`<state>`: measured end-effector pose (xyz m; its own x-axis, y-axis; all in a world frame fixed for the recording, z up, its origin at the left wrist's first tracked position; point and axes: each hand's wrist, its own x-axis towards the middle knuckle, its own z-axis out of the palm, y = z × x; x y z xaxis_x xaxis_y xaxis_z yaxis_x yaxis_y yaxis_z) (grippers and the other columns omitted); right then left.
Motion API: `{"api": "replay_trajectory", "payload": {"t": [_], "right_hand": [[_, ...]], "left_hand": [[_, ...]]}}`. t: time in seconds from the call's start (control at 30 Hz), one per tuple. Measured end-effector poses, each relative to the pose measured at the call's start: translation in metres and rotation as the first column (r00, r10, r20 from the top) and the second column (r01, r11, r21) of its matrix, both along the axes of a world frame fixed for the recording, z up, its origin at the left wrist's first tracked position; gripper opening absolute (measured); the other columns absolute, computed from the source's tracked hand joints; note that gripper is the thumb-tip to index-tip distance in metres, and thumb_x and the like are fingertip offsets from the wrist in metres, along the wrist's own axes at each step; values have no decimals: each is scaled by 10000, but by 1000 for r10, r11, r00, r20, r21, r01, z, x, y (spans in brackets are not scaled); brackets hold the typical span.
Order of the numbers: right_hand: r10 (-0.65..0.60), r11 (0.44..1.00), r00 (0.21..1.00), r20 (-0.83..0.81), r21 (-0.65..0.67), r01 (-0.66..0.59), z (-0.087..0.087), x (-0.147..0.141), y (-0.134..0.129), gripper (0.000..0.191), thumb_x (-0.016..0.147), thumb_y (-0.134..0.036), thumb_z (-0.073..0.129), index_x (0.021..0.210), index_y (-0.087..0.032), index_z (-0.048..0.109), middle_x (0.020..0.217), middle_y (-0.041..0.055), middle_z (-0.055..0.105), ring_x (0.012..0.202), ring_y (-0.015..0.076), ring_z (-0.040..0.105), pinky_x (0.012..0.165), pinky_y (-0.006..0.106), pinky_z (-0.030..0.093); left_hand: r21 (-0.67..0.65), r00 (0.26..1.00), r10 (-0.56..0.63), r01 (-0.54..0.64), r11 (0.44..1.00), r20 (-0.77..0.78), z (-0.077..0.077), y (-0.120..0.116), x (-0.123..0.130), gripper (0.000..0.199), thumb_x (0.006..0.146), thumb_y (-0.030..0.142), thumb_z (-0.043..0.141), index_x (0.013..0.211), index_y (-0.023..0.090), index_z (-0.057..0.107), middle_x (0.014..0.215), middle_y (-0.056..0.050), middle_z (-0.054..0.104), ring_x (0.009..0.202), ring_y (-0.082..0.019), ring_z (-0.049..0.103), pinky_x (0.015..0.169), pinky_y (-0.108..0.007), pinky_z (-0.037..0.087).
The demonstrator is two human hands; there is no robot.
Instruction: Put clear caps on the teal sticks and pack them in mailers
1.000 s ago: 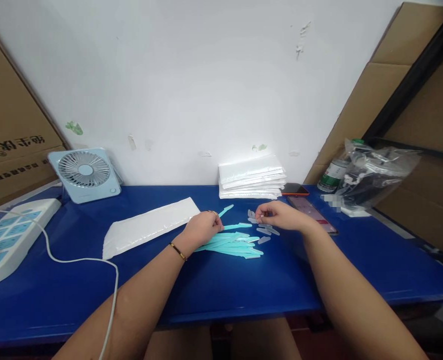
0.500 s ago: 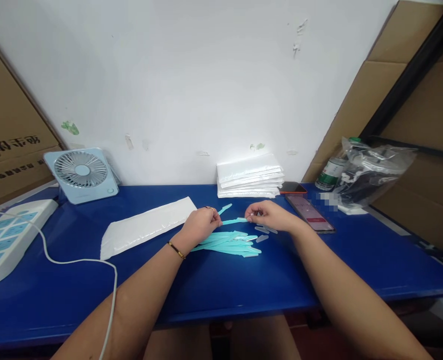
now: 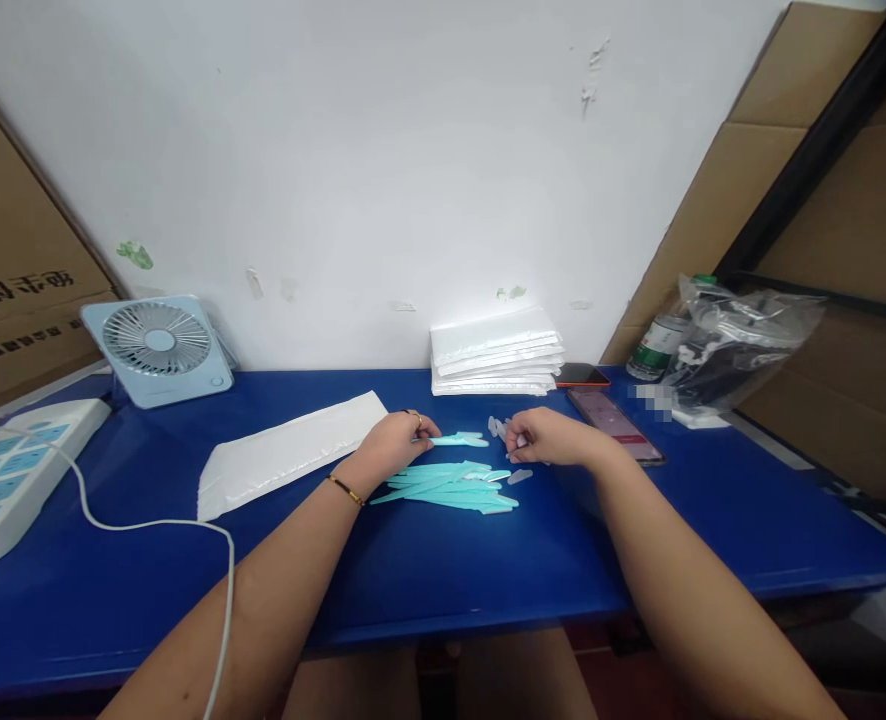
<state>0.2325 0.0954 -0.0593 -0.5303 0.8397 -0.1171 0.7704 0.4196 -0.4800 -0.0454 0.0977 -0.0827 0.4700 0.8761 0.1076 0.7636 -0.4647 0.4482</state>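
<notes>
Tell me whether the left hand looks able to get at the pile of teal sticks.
Probably yes: the pile lies in the open, just nearer the body than the left hand, though that hand seems busy with other teal sticks.

I have room to pass along the glossy blue bench (image 3: 488, 570) at lower centre, below the pile of slim turquoise plastic sticks (image 3: 450, 488). Right of centre, a stack of flat white packets (image 3: 495, 355) blocks the way beyond my right hand (image 3: 540, 437); at lower left, a thin white cable (image 3: 150, 521) crosses my left forearm (image 3: 278, 590).
</notes>
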Motion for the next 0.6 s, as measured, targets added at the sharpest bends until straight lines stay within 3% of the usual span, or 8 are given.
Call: {"api": "replay_trajectory", "payload": {"t": [0.17, 0.3, 0.4, 0.47, 0.6], "right_hand": [[-43, 999, 975, -220, -21, 39, -1, -5, 1, 133, 738, -297, 604, 793, -177, 599, 720, 22, 637, 618, 138, 581, 547, 232, 431], [-120, 992, 883, -455, -86, 90, 2, -7, 1, 239, 766, -346, 608, 931, -180, 559, 696, 5, 613, 591, 137, 623, 544, 235, 466], [-151, 986, 826, -544, -137, 90, 4, -10, 0, 275, 742, -375, 649, 910, -170, 574, 711, 24, 635, 619, 153, 650, 539, 236, 478], [-146, 987, 800, -582, -140, 78, 6, -12, -2, 266, 722, -381, 675, 833, -157, 581, 689, 39, 655, 626, 159, 652, 554, 246, 490], [-112, 991, 763, -637, -125, 41, 8, -15, -6, 277, 678, -377, 725, 754, -150, 586, 678, 57, 685, 648, 166, 655, 620, 287, 521]], "left_hand": [[23, 998, -56, 56, 998, 20, 16, -13, -3, 283, 751, 387, 594, 974, 223, 649, 993, -34, 605, 886, -175, 566, 735, -258, 444], [-145, 978, -209, 204, 968, -22, 27, -26, -2, 349, 666, 505, 652, 860, 214, 657, 848, -18, 616, 747, -163, 570, 586, -236, 420], [-219, 972, -229, 214, 952, -46, 29, -30, 0, 280, 701, 463, 622, 808, 207, 659, 786, -15, 633, 679, -148, 568, 531, -226, 389], [-199, 976, -209, 195, 960, -55, 29, -30, 1, 248, 753, 426, 566, 791, 200, 658, 774, -20, 644, 662, -143, 569, 526, -228, 379], [-35, 985, -155, 152, 988, -75, 31, -28, 2, 285, 841, 364, 444, 738, 186, 640, 779, -28, 654, 682, -147, 565, 571, -243, 381]]}}
